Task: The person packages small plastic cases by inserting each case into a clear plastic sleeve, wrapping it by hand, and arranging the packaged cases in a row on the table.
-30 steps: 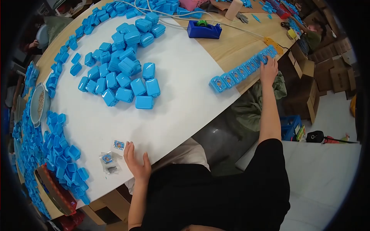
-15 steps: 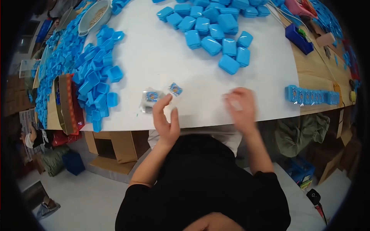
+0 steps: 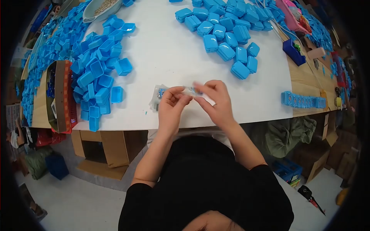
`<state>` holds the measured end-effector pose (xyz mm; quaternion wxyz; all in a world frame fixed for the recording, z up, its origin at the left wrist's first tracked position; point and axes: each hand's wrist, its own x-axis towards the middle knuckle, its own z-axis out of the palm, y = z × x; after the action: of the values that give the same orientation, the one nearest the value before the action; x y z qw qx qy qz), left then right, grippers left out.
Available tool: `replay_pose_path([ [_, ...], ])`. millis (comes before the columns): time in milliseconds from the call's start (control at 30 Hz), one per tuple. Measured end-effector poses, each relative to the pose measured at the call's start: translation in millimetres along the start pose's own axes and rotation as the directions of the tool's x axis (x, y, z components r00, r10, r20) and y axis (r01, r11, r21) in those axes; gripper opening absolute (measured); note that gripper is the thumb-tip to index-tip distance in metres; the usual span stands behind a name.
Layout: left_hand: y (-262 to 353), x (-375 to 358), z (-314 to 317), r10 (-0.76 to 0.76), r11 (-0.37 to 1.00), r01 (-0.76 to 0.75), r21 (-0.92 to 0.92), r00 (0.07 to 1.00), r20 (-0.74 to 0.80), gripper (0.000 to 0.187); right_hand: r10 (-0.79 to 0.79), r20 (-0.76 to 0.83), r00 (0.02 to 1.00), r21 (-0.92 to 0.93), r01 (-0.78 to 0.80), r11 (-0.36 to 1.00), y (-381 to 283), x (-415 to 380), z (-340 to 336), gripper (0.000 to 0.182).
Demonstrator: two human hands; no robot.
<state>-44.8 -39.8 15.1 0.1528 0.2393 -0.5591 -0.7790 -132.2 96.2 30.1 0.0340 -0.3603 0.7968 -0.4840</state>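
My left hand (image 3: 171, 107) is closed in a pinch on the left end of a small pale slip with blue print (image 3: 190, 91), held above the white table. At its other end is my right hand (image 3: 217, 102), thumb and fingers bent round the slip, the forefinger smeared by motion. What the slip is made of cannot be made out. Beside my left hand, partly hidden by it, a small stack of clear and white printed slips (image 3: 157, 96) lies on the white table surface (image 3: 154, 57).
Loose open blue box halves (image 3: 98, 73) are heaped at left, by a basket (image 3: 61, 96). Closed blue boxes (image 3: 227, 42) fill the back. A row of blue boxes (image 3: 303, 100) stands at right, with a dark blue holder (image 3: 293, 52) behind it.
My hands have come together; the right moved left. A small printed piece that lay on the table beside the stack no longer shows there, and a pale slip is between my fingers.
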Motion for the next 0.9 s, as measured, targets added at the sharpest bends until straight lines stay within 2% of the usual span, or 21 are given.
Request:
replay_pose_path([
  [33,3.7,4.2,1.3,-0.097,0.988,0.096,-0.12,0.995,-0.007,0.035,0.005,-0.004,1.0,-0.032,-0.005,0.999,7.9,0.1,-11.2,0.05],
  [100,7.1,5.4,0.6,-0.298,0.895,0.277,-0.349,0.955,-0.006,0.035,-0.133,-0.262,0.956,-0.468,-0.005,0.884,44.2,8.6,-37.3,0.065],
  [133,6.9,5.1,0.0,-0.297,0.897,0.273,-0.348,0.955,-0.017,0.035,-0.088,-0.299,0.95,-0.699,-0.156,0.698,66.6,10.2,-46.5,0.067],
  [167,6.3,4.5,-0.7,-0.312,0.872,0.292,-0.394,0.95,0.013,0.034,-0.057,-0.349,0.935,-0.852,-0.291,0.435,84.8,7.9,-51.1,0.068],
  [200,5.9,4.2,-0.6,-0.325,0.844,0.312,-0.436,0.944,0.048,0.033,-0.054,-0.348,0.936,-0.848,-0.29,0.444,93.6,0.8,-52.5,0.068],
  [267,5.0,7.7,4.6,-0.333,0.778,0.344,-0.526,0.935,0.119,0.031,-0.177,-0.251,0.952,-0.826,-0.115,0.551,102.5,-9.2,-57.4,0.062],
  [333,4.2,8.3,9.6,-0.334,0.793,0.333,-0.511,0.938,0.093,0.03,-0.18,-0.266,0.947,-0.706,-0.065,0.705,89.6,-23.4,-54.4,0.057],
  [367,3.7,9.0,12.5,-0.334,0.805,0.327,-0.494,0.939,0.079,0.029,-0.178,-0.266,0.947,-0.702,-0.064,0.709,81.2,-30.3,-52.7,0.057],
  [400,2.8,9.4,15.4,-0.335,0.817,0.324,-0.478,0.94,0.066,0.028,0.083,-0.331,0.94,-0.423,-0.227,0.877,71.3,-37.3,-51.6,0.055],
  [433,1.9,9.2,17.9,-0.337,0.827,0.323,-0.46,0.94,0.054,0.027,0.349,-0.305,0.886,-0.099,-0.394,0.914,60.9,-44.0,-50.3,0.053],
  [467,1.4,9.8,19.6,-0.34,0.829,0.326,-0.455,0.939,0.052,0.027,0.499,-0.279,0.82,0.218,-0.452,0.865,50.0,-47.6,-49.1,0.052],
  [500,1.2,10.3,20.7,-0.355,0.815,0.336,-0.473,0.933,0.051,0.026,0.631,-0.204,0.749,0.512,-0.467,0.721,38.7,-51.6,-46.6,0.052],
  [533,1.4,10.9,21.7,-0.37,0.8,0.347,-0.49,0.928,0.052,0.026,0.635,-0.206,0.744,0.517,-0.469,0.716,26.1,-59.7,-41.3,0.052],
  [600,2.0,13.1,24.9,-0.393,0.769,0.363,-0.526,0.918,0.06,0.025,0.372,-0.195,0.908,0.408,-0.27,0.872,5.2,-70.6,-31.4,0.062],
  [633,2.6,12.2,26.2,-0.395,0.768,0.367,-0.525,0.917,0.064,0.025,0.375,-0.199,0.906,0.407,-0.271,0.872,0.5,-68.2,-28.9,0.062],
  [700,5.7,8.2,27.9,-0.353,0.777,0.35,-0.524,0.931,0.098,0.025,0.166,-0.19,0.968,0.118,-0.145,0.982,-6.6,-59.6,-24.7,0.065],
  [767,10.3,5.0,28.3,-0.304,0.786,0.323,-0.527,0.944,0.125,0.025,-0.044,-0.113,0.993,-0.171,0.024,0.985,-11.6,-51.2,-22.9,0.068],
  [800,11.9,4.0,28.3,-0.3,0.786,0.317,-0.53,0.946,0.121,0.025,-0.05,-0.109,0.993,-0.17,0.031,0.985,-13.4,-48.8,-23.1,0.068],
  [900,13.4,-2.3,30.5,0.004,0.958,0.015,-0.285,0.998,0.068,0.028,-0.047,-0.089,0.995,-0.247,0.024,0.969,-18.5,-47.3,-23.4,0.069],
])
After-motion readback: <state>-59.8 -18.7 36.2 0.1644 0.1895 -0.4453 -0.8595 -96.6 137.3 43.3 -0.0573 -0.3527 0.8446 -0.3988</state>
